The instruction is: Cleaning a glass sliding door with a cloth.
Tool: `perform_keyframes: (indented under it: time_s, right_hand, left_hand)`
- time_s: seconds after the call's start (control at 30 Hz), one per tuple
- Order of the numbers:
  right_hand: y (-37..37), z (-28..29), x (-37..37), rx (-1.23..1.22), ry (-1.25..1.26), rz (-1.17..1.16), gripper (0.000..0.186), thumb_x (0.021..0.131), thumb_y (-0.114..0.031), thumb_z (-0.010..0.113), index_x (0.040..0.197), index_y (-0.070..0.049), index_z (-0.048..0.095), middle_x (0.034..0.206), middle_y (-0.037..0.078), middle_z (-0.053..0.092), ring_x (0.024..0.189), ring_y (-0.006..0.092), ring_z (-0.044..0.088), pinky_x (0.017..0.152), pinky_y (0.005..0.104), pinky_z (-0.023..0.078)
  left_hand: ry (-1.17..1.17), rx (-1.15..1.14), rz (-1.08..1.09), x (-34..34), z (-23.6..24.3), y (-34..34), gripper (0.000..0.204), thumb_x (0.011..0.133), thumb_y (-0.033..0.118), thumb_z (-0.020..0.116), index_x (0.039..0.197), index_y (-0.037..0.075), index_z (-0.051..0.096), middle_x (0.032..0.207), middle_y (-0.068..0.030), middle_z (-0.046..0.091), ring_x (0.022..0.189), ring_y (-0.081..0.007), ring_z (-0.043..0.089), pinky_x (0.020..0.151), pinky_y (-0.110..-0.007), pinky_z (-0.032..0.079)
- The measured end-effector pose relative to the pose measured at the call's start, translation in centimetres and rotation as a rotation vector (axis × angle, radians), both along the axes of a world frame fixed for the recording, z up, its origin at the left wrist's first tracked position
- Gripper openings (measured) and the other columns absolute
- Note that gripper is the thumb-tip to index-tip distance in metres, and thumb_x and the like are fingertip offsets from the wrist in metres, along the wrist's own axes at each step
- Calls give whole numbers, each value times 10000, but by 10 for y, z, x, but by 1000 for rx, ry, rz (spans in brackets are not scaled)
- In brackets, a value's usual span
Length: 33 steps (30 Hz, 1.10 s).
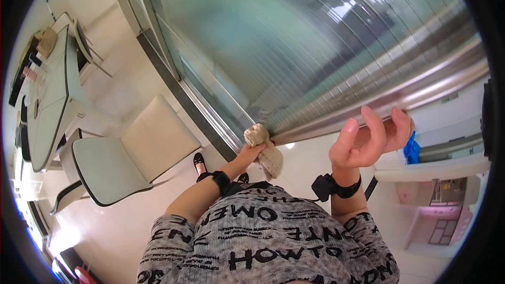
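Note:
My left hand (251, 152) grips a beige cloth (265, 150) and presses it against the lower corner of a ribbed glass sliding door (294, 47), near the door's metal frame (210, 121). Raised beside the door's right edge, my right hand (371, 139) has its fingers curled and apart and holds nothing. A blue object (411, 150) sits just past its fingertips. Both wrists carry black straps.
A white chair (131, 160) stands to the left on the pale tiled floor (126, 215). Further left is a glass-topped table (50, 94) with small items and another chair. A white ledge and pink cabinet (442, 215) lie at the right.

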State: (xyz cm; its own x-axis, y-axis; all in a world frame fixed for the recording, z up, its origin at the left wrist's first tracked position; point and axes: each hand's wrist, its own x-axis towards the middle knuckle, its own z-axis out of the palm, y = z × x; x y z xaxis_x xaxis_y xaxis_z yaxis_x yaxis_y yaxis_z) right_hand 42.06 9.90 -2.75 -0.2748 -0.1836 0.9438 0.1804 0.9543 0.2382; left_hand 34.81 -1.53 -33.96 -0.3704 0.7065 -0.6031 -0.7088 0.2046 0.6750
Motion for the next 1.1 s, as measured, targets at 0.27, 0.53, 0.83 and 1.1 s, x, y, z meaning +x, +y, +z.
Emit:
perform_keyframes:
  time_s: [0.27,0.53,0.83,1.1]
  right_hand:
    - [-21,-9,-5,98,34,-111,114,793,-112,516,874,-87,592,1079,133,464,1058,274,416,1054,540,64]
    - [-31,-11,4,100,-13,-187,105,788,-110,495,856,-109,575,1068,122,455,1062,291,416,1062,586,68]
    - [-24,-15,3,4,-22,-411,266,869,-235,469,1074,-65,453,1206,173,380,1284,388,209,1049,570,137]
    - [-38,27,-43,-115,242,-578,545,916,-339,455,1307,22,339,1345,224,299,1208,368,357,991,486,319]
  left_hand:
    - [76,-53,279,-74,-6,-2,329,822,185,598,1104,37,519,933,-118,612,848,-260,629,693,-387,526]
    - [144,-26,623,-122,5,-2,381,800,97,570,1171,72,489,1038,-94,590,959,-235,584,795,-355,483]
    - [-105,-110,423,-123,-34,4,456,817,268,625,1153,-8,488,1079,-154,573,980,-307,592,800,-448,506]
    - [86,-179,481,-330,-43,5,399,817,270,615,1095,-4,532,984,-152,617,895,-296,624,763,-413,517]
